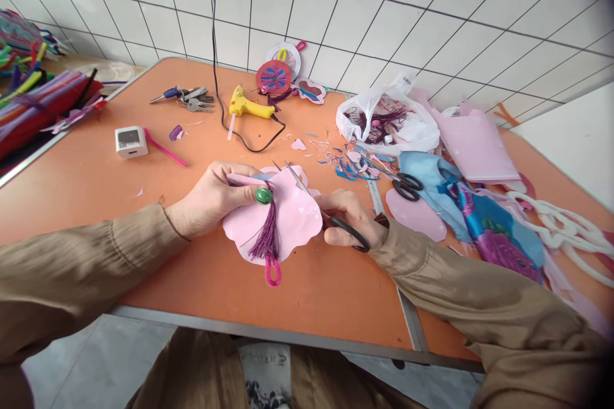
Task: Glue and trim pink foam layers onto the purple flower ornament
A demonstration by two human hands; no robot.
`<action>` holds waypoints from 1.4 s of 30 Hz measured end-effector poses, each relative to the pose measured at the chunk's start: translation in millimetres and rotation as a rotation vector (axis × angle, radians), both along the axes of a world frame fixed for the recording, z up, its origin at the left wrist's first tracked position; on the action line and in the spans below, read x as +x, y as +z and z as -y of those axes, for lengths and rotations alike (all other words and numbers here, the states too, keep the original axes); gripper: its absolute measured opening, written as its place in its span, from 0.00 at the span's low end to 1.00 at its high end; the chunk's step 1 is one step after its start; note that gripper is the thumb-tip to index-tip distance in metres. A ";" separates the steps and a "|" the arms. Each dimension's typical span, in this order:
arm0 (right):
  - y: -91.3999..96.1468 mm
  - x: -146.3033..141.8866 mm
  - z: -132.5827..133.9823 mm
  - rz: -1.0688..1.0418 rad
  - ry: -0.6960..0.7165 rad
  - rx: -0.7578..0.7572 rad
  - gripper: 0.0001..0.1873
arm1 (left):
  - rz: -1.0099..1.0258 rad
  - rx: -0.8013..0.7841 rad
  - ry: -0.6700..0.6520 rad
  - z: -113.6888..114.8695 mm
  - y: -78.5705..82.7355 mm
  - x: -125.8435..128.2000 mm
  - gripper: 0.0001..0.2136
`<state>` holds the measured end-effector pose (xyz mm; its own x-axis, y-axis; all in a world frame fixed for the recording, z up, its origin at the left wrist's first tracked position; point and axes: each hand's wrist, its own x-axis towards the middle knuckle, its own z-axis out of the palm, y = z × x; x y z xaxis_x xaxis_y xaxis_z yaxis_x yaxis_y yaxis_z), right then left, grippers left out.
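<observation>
Sleeves (96, 255), tan, cross the lower frame from both sides. Orange bench (86, 185) carries everything. Pink cut-out (295, 214), scalloped edge, sits at centre frame, low over the bench.

Left hand (211, 198): grip closed on the cut-out's left edge, thumb pressed beside the green bead (263, 195). Right hand (350, 217): grip closed through the black handles of the scissors (303, 186); blades slightly parted, tips pointing to upper left. Purple tassel (266, 239) hangs from the bead toward the lower frame.

Risk, judged: blades run just beside the left fingertips and near the tassel head. If the sheet slips under the thumb, a finger could be nicked or threads shorn.

Cut-out lies between the two grips, with the blades across its upper part.
</observation>
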<state>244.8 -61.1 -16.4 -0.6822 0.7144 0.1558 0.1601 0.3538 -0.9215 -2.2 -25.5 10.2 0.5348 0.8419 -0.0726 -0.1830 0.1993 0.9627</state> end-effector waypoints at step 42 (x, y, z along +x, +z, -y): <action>7.0 -1.7 0.4 -0.104 -0.024 -0.081 0.28 | -0.219 0.345 -0.033 -7.3 10.5 -5.9 0.14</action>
